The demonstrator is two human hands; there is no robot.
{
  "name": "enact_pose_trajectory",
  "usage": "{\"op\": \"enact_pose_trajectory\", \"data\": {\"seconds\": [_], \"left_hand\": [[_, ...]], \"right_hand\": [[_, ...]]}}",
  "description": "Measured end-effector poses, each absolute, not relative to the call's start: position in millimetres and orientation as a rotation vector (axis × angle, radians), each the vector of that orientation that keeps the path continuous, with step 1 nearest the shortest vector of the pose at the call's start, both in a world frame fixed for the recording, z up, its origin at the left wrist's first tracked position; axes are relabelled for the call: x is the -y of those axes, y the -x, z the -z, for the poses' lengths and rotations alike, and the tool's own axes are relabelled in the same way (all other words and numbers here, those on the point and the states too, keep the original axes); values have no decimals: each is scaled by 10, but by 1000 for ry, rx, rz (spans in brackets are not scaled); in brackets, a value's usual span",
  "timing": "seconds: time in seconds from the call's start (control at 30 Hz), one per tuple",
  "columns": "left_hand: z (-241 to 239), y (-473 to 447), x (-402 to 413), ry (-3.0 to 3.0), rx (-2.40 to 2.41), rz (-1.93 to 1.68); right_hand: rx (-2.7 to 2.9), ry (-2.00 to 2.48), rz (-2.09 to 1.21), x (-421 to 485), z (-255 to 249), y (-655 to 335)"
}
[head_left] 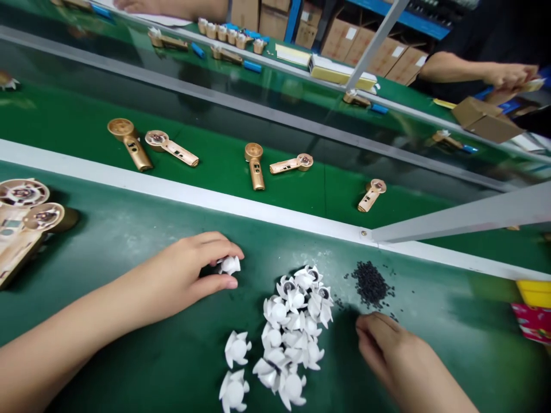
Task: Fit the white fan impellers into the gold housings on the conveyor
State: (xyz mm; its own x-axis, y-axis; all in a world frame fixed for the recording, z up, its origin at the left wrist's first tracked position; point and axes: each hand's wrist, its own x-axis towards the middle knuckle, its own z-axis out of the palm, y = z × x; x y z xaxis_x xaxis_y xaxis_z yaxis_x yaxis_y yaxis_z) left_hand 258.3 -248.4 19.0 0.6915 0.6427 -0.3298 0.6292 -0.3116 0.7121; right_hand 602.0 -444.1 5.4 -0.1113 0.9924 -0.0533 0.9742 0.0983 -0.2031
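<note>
Between the thumb and fingers of my left hand (202,267) is a small white fan blade wheel (230,264), held just above or on the green bench. To its right lies a heap of similar white fan blade wheels (295,327), some showing dark round hubs. Two loose wheels (236,349) lie left of the heap. My right hand (387,344) is closed with fingertips pressed together, just below a pile of tiny black pieces (371,284). Whatever those fingertips may hold is hidden.
Gold handheld fan housings (255,166) lie on the green conveyor (215,195) beyond a white rail (275,212). More housings (26,218) rest at the bench's left. A yellow bin (534,293) stands at right. Across the line, co-workers' hands (510,77) work near a cardboard box (486,119).
</note>
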Motion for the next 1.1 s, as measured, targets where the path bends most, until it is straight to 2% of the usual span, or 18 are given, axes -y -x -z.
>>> {"op": "enact_pose_trajectory", "data": {"seconds": [0.17,0.27,0.33,0.57,0.73,1.1], "left_hand": [[-252,-2712,2649,-1308,-843,-273],[-268,-2790,2808,-952,-693,-408],[-282,-2820,2898,-816,-640,-454],[-397,-2765,2949,-645,-567,-551],[-430,-2719,2923,-640,-566,-579],[-380,-2734,2898,-683,-602,-601]], "right_hand": [[1715,2046,-775,4158,-288,-5743],[1438,1823,-1133,3961,-384,-5398],[1401,1665,-1239,3837,-439,-5164],[1756,1466,-960,3519,-617,-4747],[1804,1482,-795,3466,-648,-4661],[1692,1530,-793,3497,-604,-4581]]}}
